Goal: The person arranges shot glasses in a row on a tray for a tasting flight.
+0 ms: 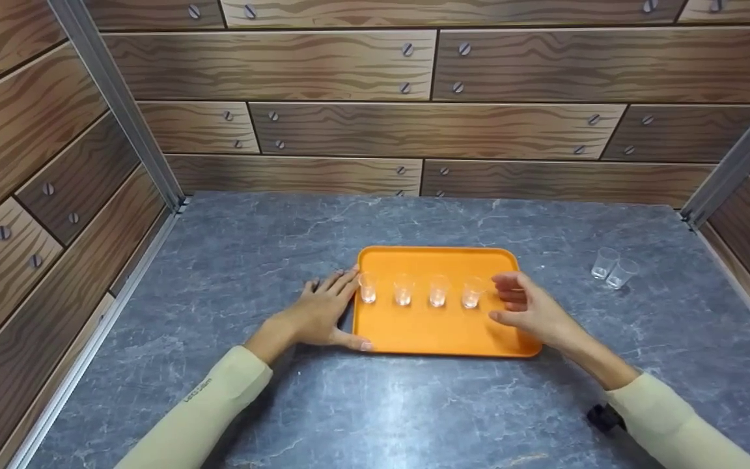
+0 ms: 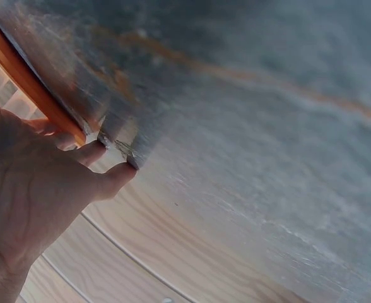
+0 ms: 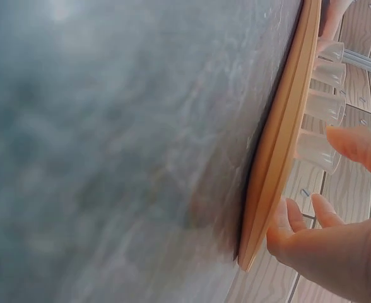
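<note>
An orange tray (image 1: pixel 427 332) lies on the table, with several small clear shot glasses standing upright on it in a left-to-right row. My left hand (image 1: pixel 319 316) rests spread against the tray's left side, its thumb at the near left corner; in the left wrist view its fingertips meet the table. Over the tray's right part is my right hand (image 1: pixel 534 312), thumb and fingers apart with nothing between them. It is just right of the rightmost shot glass (image 1: pixel 471 294). In the right wrist view a gap shows between the fingers and that glass (image 3: pixel 317 150).
Two more clear shot glasses, a left one (image 1: pixel 605 263) and a right one (image 1: pixel 622 273), stand side by side on the grey marbled table (image 1: pixel 251 241), right of the tray. Wood-patterned walls (image 1: pixel 349 65) enclose the back and sides, with metal posts at the corners.
</note>
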Demonstrator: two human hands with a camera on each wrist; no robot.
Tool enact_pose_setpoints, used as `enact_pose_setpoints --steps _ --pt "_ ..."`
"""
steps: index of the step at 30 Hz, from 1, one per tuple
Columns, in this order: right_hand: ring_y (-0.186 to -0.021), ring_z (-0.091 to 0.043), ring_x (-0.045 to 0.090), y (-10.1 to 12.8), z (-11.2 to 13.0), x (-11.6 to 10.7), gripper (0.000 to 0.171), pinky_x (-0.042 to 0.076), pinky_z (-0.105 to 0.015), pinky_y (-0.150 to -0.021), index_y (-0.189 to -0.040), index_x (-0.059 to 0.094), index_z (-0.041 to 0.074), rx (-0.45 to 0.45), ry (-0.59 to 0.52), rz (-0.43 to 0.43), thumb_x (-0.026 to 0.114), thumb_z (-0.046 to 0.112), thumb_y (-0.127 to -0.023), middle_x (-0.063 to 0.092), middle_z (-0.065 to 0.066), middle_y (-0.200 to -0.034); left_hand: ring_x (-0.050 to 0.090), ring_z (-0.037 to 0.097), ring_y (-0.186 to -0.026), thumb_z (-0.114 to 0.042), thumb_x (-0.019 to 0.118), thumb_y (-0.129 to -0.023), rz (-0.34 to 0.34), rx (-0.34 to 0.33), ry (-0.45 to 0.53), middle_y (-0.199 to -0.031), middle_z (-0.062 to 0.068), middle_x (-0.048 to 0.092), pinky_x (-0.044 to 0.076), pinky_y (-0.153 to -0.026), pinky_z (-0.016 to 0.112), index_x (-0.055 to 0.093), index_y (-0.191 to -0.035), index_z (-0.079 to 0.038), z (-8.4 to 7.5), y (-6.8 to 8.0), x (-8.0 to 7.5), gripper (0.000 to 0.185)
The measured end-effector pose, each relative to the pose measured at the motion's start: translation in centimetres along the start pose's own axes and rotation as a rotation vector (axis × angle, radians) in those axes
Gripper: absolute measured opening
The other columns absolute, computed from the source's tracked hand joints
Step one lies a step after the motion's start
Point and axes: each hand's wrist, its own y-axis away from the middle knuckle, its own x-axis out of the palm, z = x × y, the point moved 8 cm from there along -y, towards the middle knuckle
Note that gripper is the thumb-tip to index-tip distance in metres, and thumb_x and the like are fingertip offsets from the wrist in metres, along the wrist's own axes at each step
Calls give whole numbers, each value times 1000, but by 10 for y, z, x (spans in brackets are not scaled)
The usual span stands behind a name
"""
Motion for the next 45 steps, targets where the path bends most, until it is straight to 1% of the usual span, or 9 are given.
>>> enact_pose_setpoints --steps 4,9,16,23,27,30,35,40,45 --pt "-129 -46 55 4 -2 -9 62 51 -40 -103 -143 46 -6 5 5 -36 77 8 -91 51 -31 -142 14 38 -157 -95 55 -72 -7 5 3 -174 6 5 20 -115 73 9 -167 -15 -1 -1 0 133" --pt "-128 -44 56 7 -6 -18 59 50 -19 -92 -143 47 -7 5 -16 -66 75 8 -93 52 -29 -141 14 38 -157 -94 57 -72 -17 3 2 -174 6 7 20 -115 73 10 -167 -16 0 0 -2 132" --pt "-122 -41 59 13 -9 -31 50 52 -18 -88 -139 51 -8 -7 5 -132 72 6 -96 57 -28 -135 14 37 -157 -93 57 -72 -12 4 8 -174 6 7 20 -116 72 10 -167 -16 -1 -1 0 131" --pt "-103 -6 65 24 -21 -55 45 55 -20 -81 -137 54 -5 24 22 -217 70 11 -98 62 -23 -130 15 38 -157 -93 57 -73 -18 8 0 -174 7 7 20 -116 72 10 -167 -15 -2 1 -1 131" --pt "-100 2 63 31 -22 -71 43 51 -15 -83 -133 57 -5 -17 49 -316 73 14 -97 66 -5 -121 16 38 -157 -92 58 -73 -20 11 1 -174 7 7 21 -116 72 10 -167 -15 -2 1 -2 130" --pt "-100 4 62 37 -23 -82 43 48 -10 -86 -131 58 -5 -22 75 -371 73 17 -97 66 7 -116 16 38 -157 -93 57 -73 -16 7 -2 -174 7 7 20 -116 71 10 -167 -15 -1 1 -2 131" --pt "-97 6 61 47 -28 -100 45 47 -8 -83 -130 58 -6 12 94 -450 73 20 -97 65 11 -112 15 37 -157 -94 56 -72 -12 -1 -7 -174 6 6 19 -117 71 9 -167 -15 -1 1 -1 132" --pt "-94 9 58 56 -36 -119 45 46 -7 -80 -130 57 -5 45 95 -548 75 19 -96 61 24 -104 15 37 -157 -94 56 -72 -12 2 -9 -174 7 7 19 -117 71 10 -167 -15 -1 1 -1 132" --pt "-96 4 54 63 -49 -137 44 46 -8 -74 -129 56 1 129 83 -634 76 19 -93 53 14 -113 15 37 -157 -95 55 -72 -12 4 -8 -174 7 7 19 -117 71 9 -167 -15 -1 2 -1 133"
